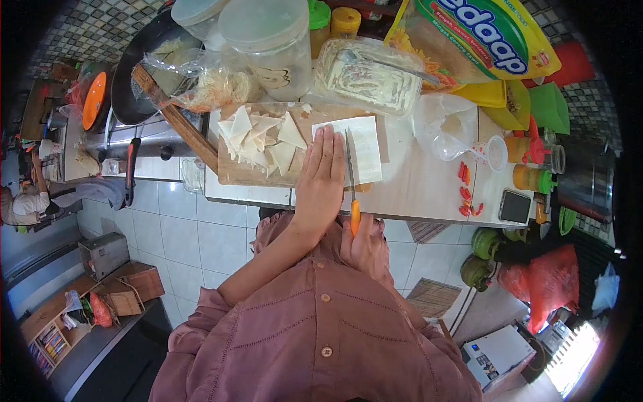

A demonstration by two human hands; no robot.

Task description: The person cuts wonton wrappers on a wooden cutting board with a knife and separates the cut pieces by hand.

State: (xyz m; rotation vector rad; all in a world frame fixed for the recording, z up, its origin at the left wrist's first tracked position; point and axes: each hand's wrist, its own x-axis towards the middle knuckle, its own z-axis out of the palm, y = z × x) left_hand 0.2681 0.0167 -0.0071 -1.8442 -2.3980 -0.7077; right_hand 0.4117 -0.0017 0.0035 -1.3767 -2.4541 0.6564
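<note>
My left hand lies flat, fingers together, on a white square pastry sheet that rests on a wooden cutting board. My right hand grips the orange handle of a knife; its blade lies along the sheet just right of my left hand's fingers. A pile of cut white triangles sits on the board to the left of my left hand.
Behind the board stand clear plastic jars, a lidded tub of filling and a yellow-green oil pouch. A black wok sits on the stove at left. Red chillies and a phone lie at right.
</note>
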